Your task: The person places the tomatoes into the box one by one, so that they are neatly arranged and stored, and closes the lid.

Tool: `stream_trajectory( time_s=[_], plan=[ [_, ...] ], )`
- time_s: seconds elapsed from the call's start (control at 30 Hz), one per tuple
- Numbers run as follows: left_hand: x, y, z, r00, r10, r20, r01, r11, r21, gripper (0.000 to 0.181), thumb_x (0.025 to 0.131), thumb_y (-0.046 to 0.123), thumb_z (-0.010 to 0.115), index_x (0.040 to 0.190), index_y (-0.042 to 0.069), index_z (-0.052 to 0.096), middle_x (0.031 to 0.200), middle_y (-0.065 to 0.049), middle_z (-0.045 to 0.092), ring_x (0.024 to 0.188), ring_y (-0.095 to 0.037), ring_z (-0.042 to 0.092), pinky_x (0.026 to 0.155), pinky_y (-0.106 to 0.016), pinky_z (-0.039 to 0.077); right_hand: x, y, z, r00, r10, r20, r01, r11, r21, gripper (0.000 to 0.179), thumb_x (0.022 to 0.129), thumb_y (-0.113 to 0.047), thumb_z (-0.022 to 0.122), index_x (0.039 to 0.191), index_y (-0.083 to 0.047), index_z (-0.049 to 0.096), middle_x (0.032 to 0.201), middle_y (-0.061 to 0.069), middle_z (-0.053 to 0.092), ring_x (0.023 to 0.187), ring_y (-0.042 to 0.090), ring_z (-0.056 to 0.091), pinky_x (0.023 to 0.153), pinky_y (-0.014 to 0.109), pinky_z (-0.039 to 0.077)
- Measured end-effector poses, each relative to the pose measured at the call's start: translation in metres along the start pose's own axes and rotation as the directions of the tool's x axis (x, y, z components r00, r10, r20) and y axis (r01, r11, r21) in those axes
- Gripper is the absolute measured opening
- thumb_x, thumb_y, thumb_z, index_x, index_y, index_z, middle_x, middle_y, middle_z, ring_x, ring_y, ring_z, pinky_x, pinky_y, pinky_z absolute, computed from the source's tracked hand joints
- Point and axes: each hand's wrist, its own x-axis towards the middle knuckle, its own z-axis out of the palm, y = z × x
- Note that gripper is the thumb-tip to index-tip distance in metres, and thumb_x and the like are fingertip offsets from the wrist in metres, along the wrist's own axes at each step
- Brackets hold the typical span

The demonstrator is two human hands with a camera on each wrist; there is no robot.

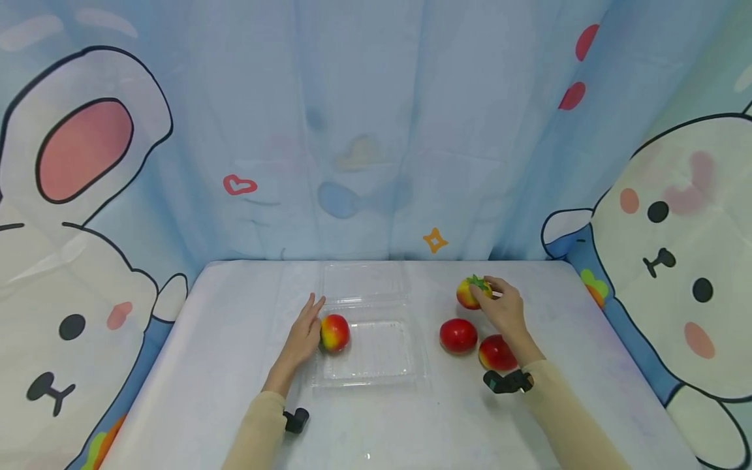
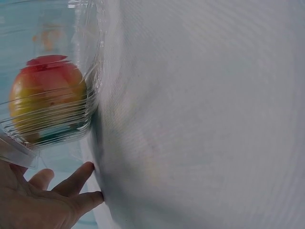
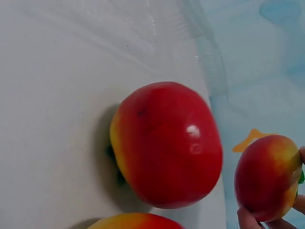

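Observation:
My right hand [image 1: 506, 309] pinches a red-and-yellow persimmon [image 1: 468, 295] by its side, its green leafy top showing in the head view. In the right wrist view, this persimmon [image 3: 267, 176] sits between thumb and fingers at the lower right. Below that hand lie two more red persimmons, one at the left [image 1: 458, 335] and one by the wrist [image 1: 496, 353]. My left hand [image 1: 303, 334], fingers extended, rests along the left side of a clear plastic box [image 1: 382, 377]. Another persimmon [image 1: 335, 333] lies inside the box at its left; the left wrist view shows it through the ribbed wall.
The box's clear lid [image 1: 364, 281] is folded back toward the rear of the white-covered table [image 1: 235, 339]. A blue cartoon-print curtain [image 1: 364, 130] hangs behind the table and at both sides.

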Motion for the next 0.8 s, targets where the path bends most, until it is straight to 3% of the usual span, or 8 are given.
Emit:
stream_trajectory(
  time_s=[0.13,0.4,0.8],
  plan=[
    [0.000,0.001,0.000,1.000,-0.016,0.000,0.016,1.000,0.006,0.050,0.101,0.007,0.041,0.151,0.007,0.040,0.161,-0.018,0.023,0.145,-0.039,0.025,0.114,-0.058,0.023,-0.004,-0.007,-0.005,1.000,0.002,0.003,-0.002,0.999,0.040,0.071,0.096,-0.050,0.057,0.149,-0.004,0.041,0.144,0.027,0.042,0.115,0.040,0.057,0.094,0.042,0.054],
    [0.001,0.001,-0.001,1.000,-0.031,0.001,0.031,1.000,-0.004,0.050,0.102,0.008,0.040,0.151,0.008,0.040,0.162,-0.015,0.022,0.146,-0.037,0.025,0.116,-0.056,0.022,-0.014,-0.026,-0.002,1.000,0.002,0.012,-0.003,0.992,0.124,0.073,0.091,-0.055,0.061,0.146,-0.009,0.047,0.144,0.022,0.045,0.113,0.036,0.054,0.074,0.015,0.053],
    [-0.002,0.001,0.000,1.000,0.022,-0.020,-0.023,1.000,-0.019,0.050,0.099,0.007,0.039,0.149,0.005,0.041,0.159,-0.021,0.025,0.144,-0.041,0.027,0.114,-0.060,0.024,-0.037,-0.051,0.020,0.996,-0.053,0.068,0.040,0.981,0.192,0.067,0.093,-0.048,0.064,0.144,-0.007,0.050,0.138,0.021,0.051,0.108,0.034,0.063,0.075,0.019,0.057]
  ],
)
